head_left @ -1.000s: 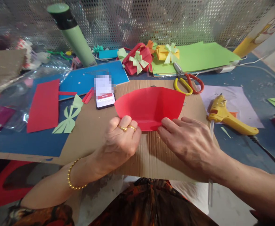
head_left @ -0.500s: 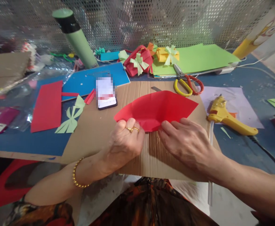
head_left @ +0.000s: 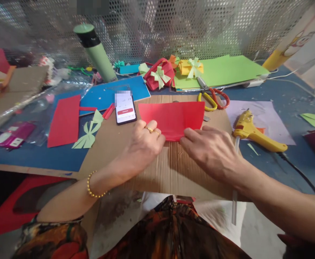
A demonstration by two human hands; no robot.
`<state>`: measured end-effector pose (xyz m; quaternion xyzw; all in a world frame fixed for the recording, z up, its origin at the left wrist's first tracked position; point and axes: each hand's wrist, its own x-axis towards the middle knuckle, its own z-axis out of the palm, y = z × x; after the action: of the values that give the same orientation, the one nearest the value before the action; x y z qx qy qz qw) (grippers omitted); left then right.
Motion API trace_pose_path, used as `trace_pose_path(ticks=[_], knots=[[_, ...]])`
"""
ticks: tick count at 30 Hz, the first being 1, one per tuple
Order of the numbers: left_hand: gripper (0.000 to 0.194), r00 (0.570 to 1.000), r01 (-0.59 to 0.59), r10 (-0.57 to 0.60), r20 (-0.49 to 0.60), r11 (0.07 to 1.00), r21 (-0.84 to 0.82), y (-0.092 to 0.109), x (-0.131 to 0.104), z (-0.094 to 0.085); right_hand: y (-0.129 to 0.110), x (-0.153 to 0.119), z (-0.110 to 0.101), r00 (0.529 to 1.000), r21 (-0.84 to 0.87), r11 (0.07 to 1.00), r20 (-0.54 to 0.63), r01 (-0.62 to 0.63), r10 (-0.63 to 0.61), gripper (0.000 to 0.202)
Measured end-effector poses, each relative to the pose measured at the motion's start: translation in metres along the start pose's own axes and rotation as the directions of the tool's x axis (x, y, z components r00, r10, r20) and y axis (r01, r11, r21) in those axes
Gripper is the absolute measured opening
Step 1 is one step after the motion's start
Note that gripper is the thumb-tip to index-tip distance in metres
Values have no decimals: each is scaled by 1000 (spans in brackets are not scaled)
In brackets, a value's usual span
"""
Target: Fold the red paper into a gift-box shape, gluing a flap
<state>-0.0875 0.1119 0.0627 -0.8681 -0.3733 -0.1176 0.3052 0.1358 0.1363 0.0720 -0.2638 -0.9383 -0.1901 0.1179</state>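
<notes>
A sheet of red paper (head_left: 173,117) is held above the cardboard (head_left: 157,169), its near edge folded or curled toward me. My left hand (head_left: 146,142), with gold rings on it, is closed on the near left part of the sheet. On the near right part, my right hand (head_left: 205,147) is closed too, fingers curled over the edge. The fingertips are partly hidden behind the knuckles. Just beyond the paper lie scissors (head_left: 208,100) with yellow and red handles. Right of my right hand sits a yellow glue gun (head_left: 256,133) with a clear glue stick (head_left: 235,201) sticking out.
A phone (head_left: 125,109) lies left of the paper, near a red card (head_left: 64,122) and a pale green paper bow (head_left: 88,131). Farther back stand a green bottle (head_left: 99,57), small paper bags (head_left: 160,73) with bows and green sheets (head_left: 227,70). The glue gun's black cord (head_left: 302,174) trails right.
The red paper has gone from a wide, pointed, bowed shape to a flatter, nearly rectangular one. Both hands keep hold of its near edge. The whole view has shifted slightly.
</notes>
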Motion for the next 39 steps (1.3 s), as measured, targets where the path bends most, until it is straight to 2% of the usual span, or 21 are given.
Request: trace_pose_path(ticks=[2, 4, 5, 7, 11, 13, 15, 19, 23, 26, 28, 30, 32, 33, 35, 39], knots=[[39, 986, -9, 24, 168, 996, -89, -16, 8, 1, 9, 6, -2, 994, 40, 997, 92, -66, 62, 30], [38, 953, 75, -4, 303, 972, -222, -31, 17, 4, 16, 13, -2, 977, 73, 988, 176, -135, 120, 30], [37, 938, 119, -10, 346, 949, -293, -37, 22, 6, 19, 16, -1, 967, 86, 982, 209, -167, 146, 30], [35, 926, 118, 27, 377, 927, -356, -46, 31, 11, 24, 20, 2, 950, 117, 971, 259, -207, 172, 29], [45, 836, 351, -68, 545, 830, -434, -50, 43, 14, 31, 23, 12, 948, 195, 949, 252, -246, 194, 32], [48, 805, 411, -97, 586, 802, -432, -49, 45, 13, 34, 23, 16, 955, 214, 945, 217, -249, 203, 32], [48, 802, 430, -100, 589, 781, -453, -49, 46, 12, 36, 23, 19, 970, 211, 952, 145, -223, 195, 31], [46, 813, 430, -90, 576, 758, -489, -49, 46, 11, 33, 29, 22, 996, 174, 982, -24, -78, 83, 28], [44, 796, 468, -101, 597, 728, -501, -51, 44, 11, 26, 38, 36, 998, 257, 965, -20, -51, 58, 24], [34, 822, 469, -63, 567, 641, -608, -58, 38, 14, 25, 41, 48, 995, 378, 923, -36, -76, 96, 25], [28, 867, 469, -136, 479, 546, -694, -64, 32, 16, 27, 40, 54, 990, 446, 892, -75, -77, 122, 25], [29, 889, 456, -290, 354, 487, -745, -69, 25, 16, 30, 39, 56, 986, 493, 867, -103, -66, 134, 22], [27, 877, 449, -407, 256, 501, -740, -71, 18, 14, 31, 38, 56, 984, 528, 848, -113, -55, 134, 20], [24, 874, 449, -427, 233, 523, -725, -71, 16, 12, 31, 38, 56, 984, 540, 840, -115, -53, 136, 20], [18, 879, 449, -414, 236, 555, -700, -68, 12, 8, 30, 38, 56, 982, 556, 829, -113, -62, 149, 20], [8, 896, 444, -300, 327, 636, -631, -57, 13, 1, 29, 38, 57, 980, 566, 821, -109, -79, 169, 20]])
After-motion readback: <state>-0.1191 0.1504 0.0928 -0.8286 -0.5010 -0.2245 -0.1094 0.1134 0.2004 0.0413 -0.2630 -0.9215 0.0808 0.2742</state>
